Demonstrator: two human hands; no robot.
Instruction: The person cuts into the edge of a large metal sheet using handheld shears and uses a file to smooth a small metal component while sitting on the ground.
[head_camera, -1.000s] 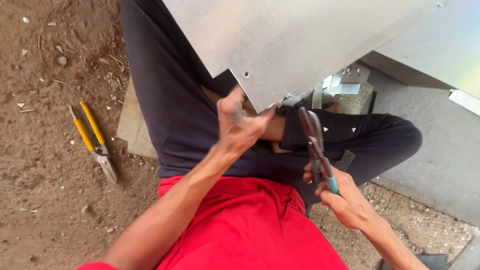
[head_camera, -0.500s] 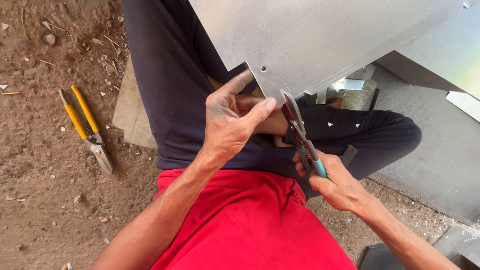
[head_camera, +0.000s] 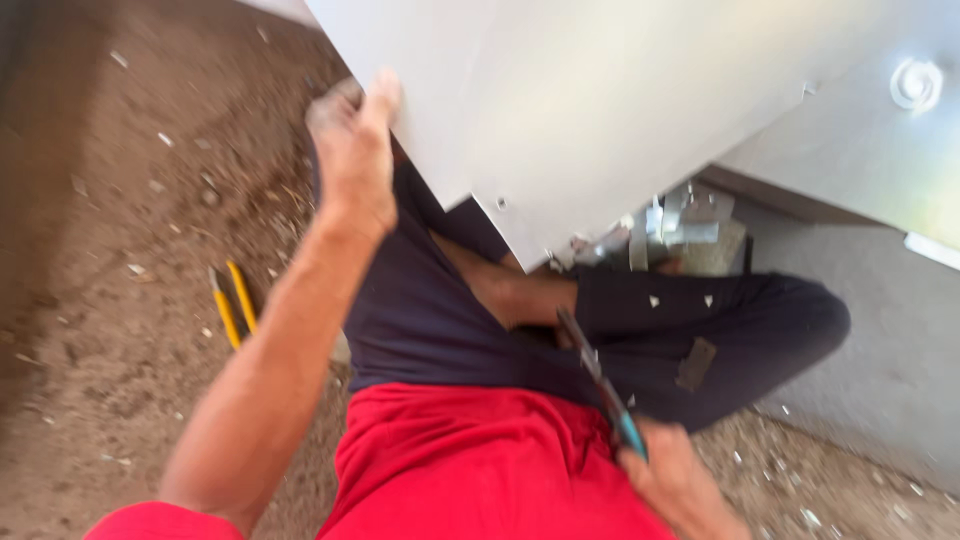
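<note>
While yellow-handled snips (head_camera: 232, 305) lie on dirt (head_camera: 110, 250), metal sheet (head_camera: 600, 110) covers legs (head_camera: 700, 330)

An outdoor, makeshift metalworking spot rather than a fitted workshop. The ground (head_camera: 110, 300) is bare brown dirt, scattered with small stones and pale scraps. A person sits directly on it, legs folded, with a large sheet of pale grey metal (head_camera: 600, 110) resting over the lap. Hand tools show the trade: yellow-handled snips (head_camera: 232, 305) lie on the dirt to the person's left, and teal-handled snips (head_camera: 603, 385) are in the right hand (head_camera: 680, 485). A plain grey concrete slab or wall (head_camera: 890, 350) runs along the right side, with small bright metal offcuts (head_camera: 680, 220) lying beside it.
</note>
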